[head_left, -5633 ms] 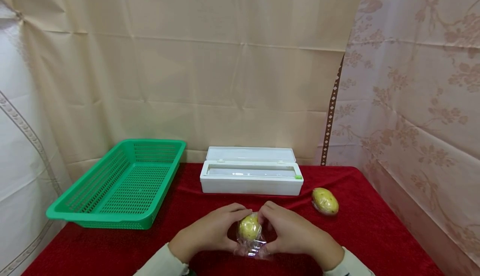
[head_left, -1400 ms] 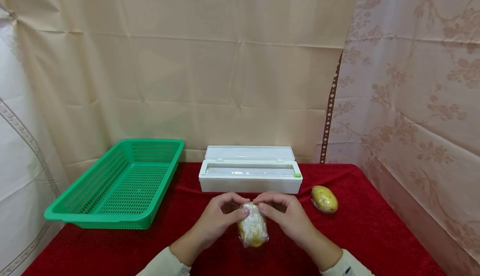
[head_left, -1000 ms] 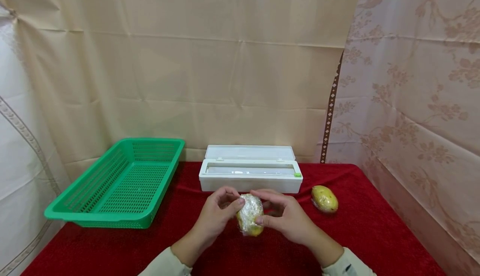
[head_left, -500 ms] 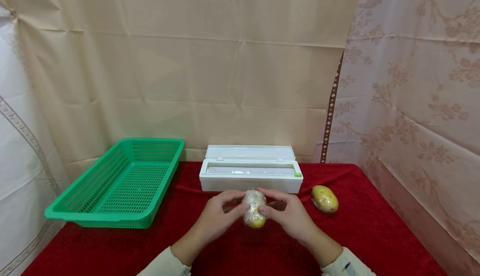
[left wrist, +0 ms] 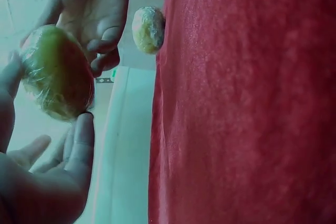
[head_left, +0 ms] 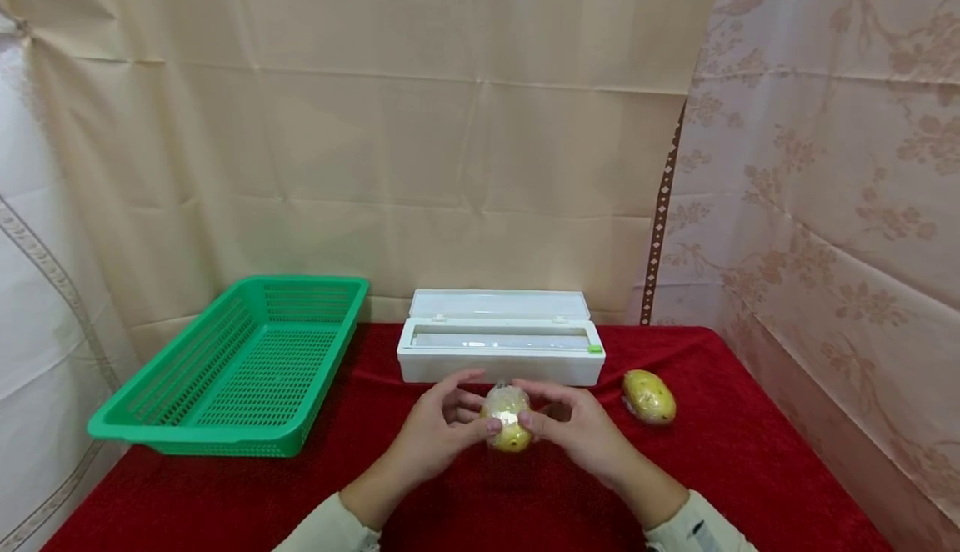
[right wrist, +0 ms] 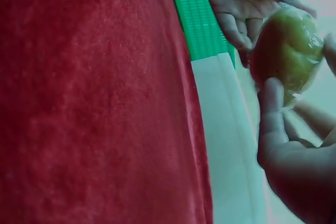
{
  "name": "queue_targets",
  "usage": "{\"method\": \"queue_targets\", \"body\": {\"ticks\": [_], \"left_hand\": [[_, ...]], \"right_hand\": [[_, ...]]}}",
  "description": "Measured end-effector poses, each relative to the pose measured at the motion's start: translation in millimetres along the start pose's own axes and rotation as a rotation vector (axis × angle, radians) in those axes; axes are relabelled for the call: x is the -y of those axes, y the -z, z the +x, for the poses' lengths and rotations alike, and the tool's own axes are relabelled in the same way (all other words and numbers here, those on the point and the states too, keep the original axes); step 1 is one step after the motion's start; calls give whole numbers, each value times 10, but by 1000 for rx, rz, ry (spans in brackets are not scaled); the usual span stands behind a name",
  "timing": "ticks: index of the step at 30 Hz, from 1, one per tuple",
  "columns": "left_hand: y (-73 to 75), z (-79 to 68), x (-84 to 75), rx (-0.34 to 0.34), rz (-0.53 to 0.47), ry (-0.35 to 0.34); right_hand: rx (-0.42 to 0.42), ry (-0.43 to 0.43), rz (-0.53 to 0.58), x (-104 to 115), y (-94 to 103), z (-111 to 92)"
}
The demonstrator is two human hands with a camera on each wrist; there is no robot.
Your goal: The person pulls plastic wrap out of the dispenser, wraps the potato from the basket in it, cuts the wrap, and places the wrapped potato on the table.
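A yellow potato wrapped in clear plastic film [head_left: 507, 419] is held up between both hands in front of the white box. My left hand [head_left: 437, 429] grips its left side, the thumb lying on the near face. My right hand [head_left: 581, 431] pinches the right side between thumb and forefinger. From the left wrist, the potato [left wrist: 58, 74] shows crinkled shiny film, and the right wrist view has the potato [right wrist: 287, 51] with film bunched at its ends. Another film-wrapped potato [head_left: 648, 397] lies on the red cloth to the right.
A white cling film dispenser [head_left: 501, 367], its lid raised, stands behind the hands; a green slider [head_left: 595, 348] sits at its right end. To the left is a green slotted plastic basket [head_left: 202, 434]. Red velvet cloth [head_left: 720, 469] covers the table, with curtains behind.
Earlier the film hung loose below the potato; now it lies close around it. Both hands have turned the potato and raised it slightly. Basket, dispenser and second potato stay put.
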State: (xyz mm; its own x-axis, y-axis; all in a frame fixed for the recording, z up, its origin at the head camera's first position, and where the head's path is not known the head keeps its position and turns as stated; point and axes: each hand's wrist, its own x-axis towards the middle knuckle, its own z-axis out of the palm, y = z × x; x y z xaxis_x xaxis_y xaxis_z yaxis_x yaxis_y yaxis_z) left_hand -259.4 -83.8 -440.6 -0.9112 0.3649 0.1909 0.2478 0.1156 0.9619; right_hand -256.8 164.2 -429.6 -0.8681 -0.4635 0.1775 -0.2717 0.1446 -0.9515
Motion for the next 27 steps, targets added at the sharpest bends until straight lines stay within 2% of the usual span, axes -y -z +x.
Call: {"method": "queue_targets", "body": {"ticks": [3, 9, 12, 15, 19, 23, 27], "left_hand": [[-11, 3, -2, -6, -16, 38], [12, -8, -22, 44, -159, 179], [22, -8, -23, 92, -209, 248], [24, -7, -30, 106, -222, 283], [9, -9, -68, 91, -180, 269], [-19, -22, -110, 55, -118, 198], [-34, -32, -122, 21, -100, 131]], "right_hand": [[14, 0, -53, 19, -26, 16], [41, 113, -203, 40, -39, -26], [42, 150, -188, 22, -32, -29], [39, 144, -145, -10, -27, -14], [17, 91, -81, -44, -23, 6], [7, 25, -41, -47, -20, 20], [40, -34, -9, -11, -12, 23]]}}
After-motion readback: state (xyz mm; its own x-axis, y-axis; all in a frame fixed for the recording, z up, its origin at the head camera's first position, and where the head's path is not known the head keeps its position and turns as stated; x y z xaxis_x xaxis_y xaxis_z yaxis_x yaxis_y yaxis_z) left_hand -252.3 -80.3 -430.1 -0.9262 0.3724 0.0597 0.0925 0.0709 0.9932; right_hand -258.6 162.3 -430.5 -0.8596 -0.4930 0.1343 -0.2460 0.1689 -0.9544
